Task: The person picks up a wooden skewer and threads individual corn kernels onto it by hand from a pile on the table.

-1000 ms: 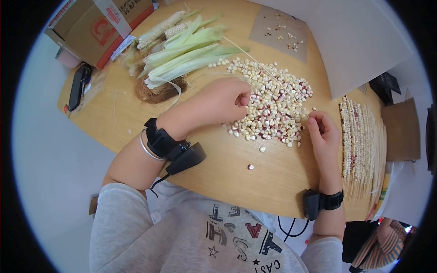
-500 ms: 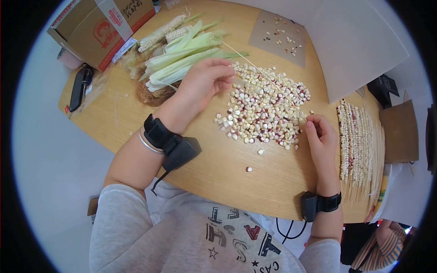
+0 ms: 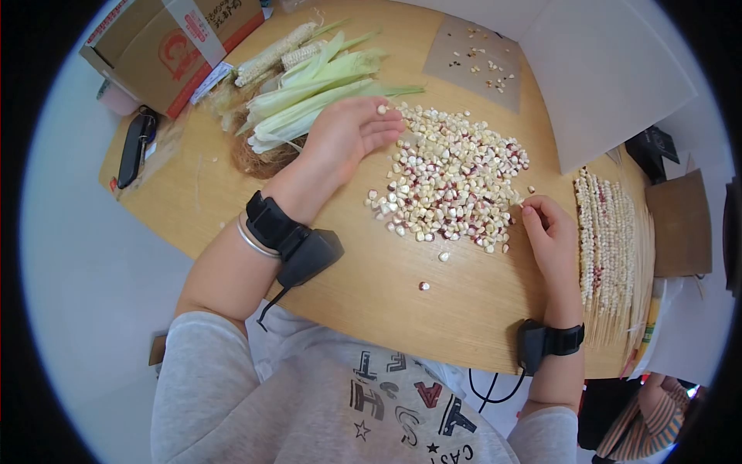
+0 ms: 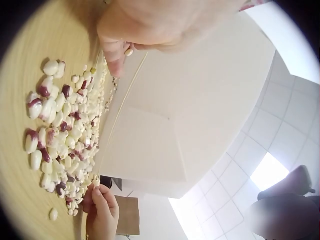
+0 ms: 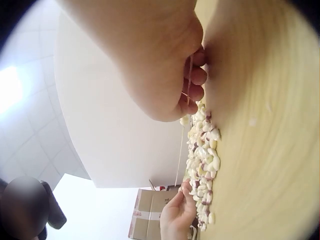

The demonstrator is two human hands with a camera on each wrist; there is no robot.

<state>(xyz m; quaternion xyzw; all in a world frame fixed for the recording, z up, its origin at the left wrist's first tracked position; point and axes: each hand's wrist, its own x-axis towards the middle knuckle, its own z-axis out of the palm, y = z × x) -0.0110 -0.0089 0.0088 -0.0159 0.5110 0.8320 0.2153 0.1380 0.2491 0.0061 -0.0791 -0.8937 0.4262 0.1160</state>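
At the upper left edge of the heap of white and dark-red corn kernels [image 3: 456, 174], my left hand [image 3: 344, 139] holds a single kernel [image 3: 382, 110] between thumb and fingertips, the other fingers fairly straight. That kernel [image 4: 129, 52] also shows in the left wrist view. My right hand [image 3: 553, 236] pinches a thin stick at the heap's right side, with a kernel beside the fingertips. The stick [image 4: 121, 105] slants from my right hand [image 4: 102, 212] towards my left, its far end bare. In the right wrist view, it passes under my right hand's curled fingers [image 5: 197, 76].
Husks [image 3: 317, 97] and cobs [image 3: 274, 56] lie at the back left, near a cardboard box [image 3: 174, 58]. Kernel-threaded sticks [image 3: 607, 240] line the right side, below a white panel [image 3: 610, 77]. A grey sheet [image 3: 471, 66] with scattered kernels is at the back. One kernel [image 3: 424, 286] lies near the front.
My left hand has moved from the heap up and left, its fingers have straightened, and a kernel now shows in them. The right hand has stayed nearly still.
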